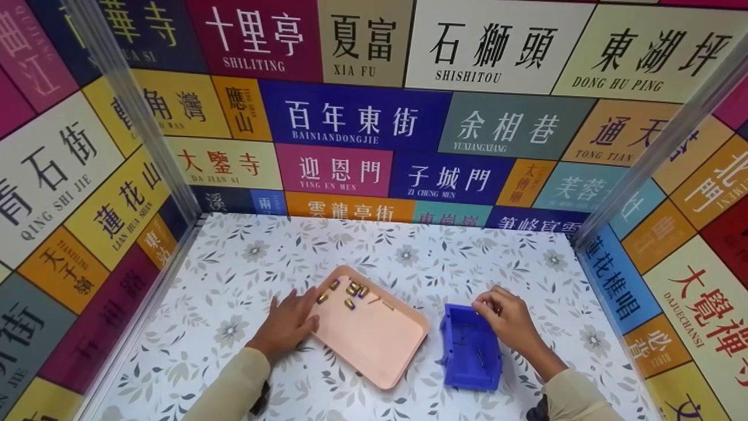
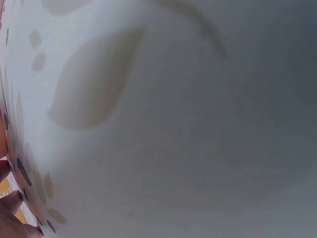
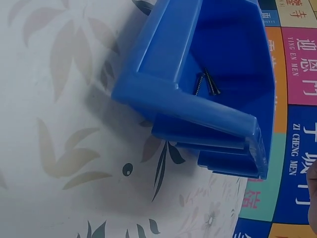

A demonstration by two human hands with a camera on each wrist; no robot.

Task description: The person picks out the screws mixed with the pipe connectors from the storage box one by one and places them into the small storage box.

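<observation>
bin [image 1: 470,349], blue plastic, stands on the floral table [image 1: 245,275] just right of the pink tray [image 1: 374,339], the two close but apart. right hand [image 1: 507,318] sits at the bin's far right corner, fingers bent over the rim; whether they pinch the rim or something small there i cannot tell. left hand [image 1: 287,323] lies flat, fingers straight and spread, fingertips on the tray's left edge.

head view shows the whole layout: both hands well apart, beige sleeves, brass pieces [image 1: 349,290] clustered at the tray's far end, with two thin screws [image 1: 380,302] lying on the tray just beside them. dark thin things show faintly inside the bin from here.

right wrist view looks into the bin [image 3: 208,74] from close and makes those plain: a few dark screws [image 3: 207,83] lie together on its floor. the bin's thick front lip crosses the picture and hides part of the inside. only a sliver of a finger shows at the right edge.

left wrist view is almost all blurred table [image 2: 173,124] with a leaf print, too close to read; fingertips [image 2: 10,203] show at the lower left corner, with a strip of orange beside them.

coloured sign panels [image 1: 356,117] with chinese place names wall in the table on three sides, metal posts at the corners.
</observation>
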